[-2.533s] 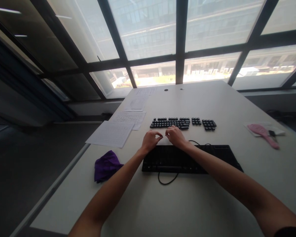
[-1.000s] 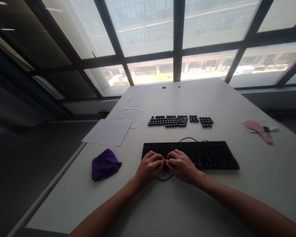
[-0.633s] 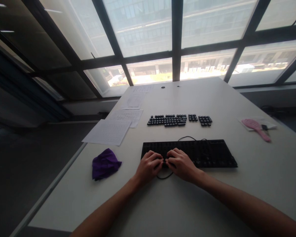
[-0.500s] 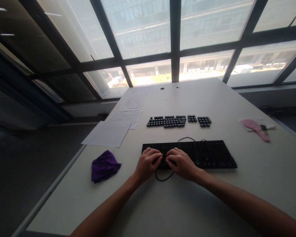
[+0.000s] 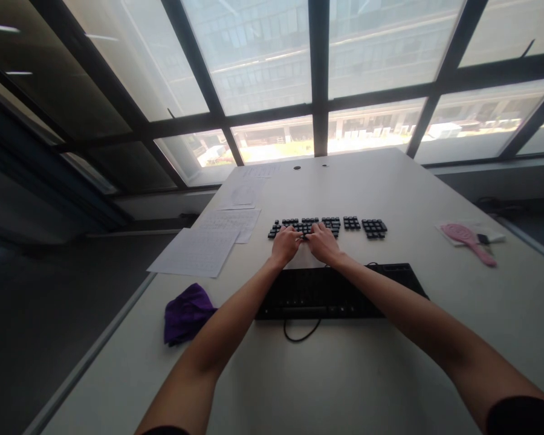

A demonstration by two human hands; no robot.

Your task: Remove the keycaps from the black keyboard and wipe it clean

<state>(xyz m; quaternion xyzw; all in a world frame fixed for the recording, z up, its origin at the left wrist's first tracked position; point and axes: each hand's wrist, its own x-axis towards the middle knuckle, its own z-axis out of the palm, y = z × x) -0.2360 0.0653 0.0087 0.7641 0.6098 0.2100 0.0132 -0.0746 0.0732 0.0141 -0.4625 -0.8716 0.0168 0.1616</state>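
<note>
Small dark keycaps (image 5: pixel 330 221) lie in keyboard-like rows on the white table (image 5: pixel 272 386), with a separate middle block (image 5: pixel 351 223) and a number-pad block (image 5: pixel 374 228) to the right. My left hand (image 5: pixel 285 244) is over the near left part of the large block, fingers curled down and pinching at a keycap. Beside it, my right hand (image 5: pixel 323 243) pinches among the same keycaps, the two thumbs almost meeting. What sits under the fingertips is mostly hidden. Nearer to me, a black keyboard base (image 5: pixel 315 293) lies below my forearms, which cover parts of it.
A black cable (image 5: pixel 301 341) loops out in front of the base. Purple cloth (image 5: pixel 188 314) lies at the left, near several written paper sheets (image 5: pixel 194 251). On the right are a pink hairbrush (image 5: pixel 466 235) and a small dark object (image 5: pixel 483 239). Windows (image 5: pixel 263 60) stand behind the table.
Both hands have moved forward from the keyboard base to the rows of keycaps. The view has shifted slightly, and more of my forearms now shows.
</note>
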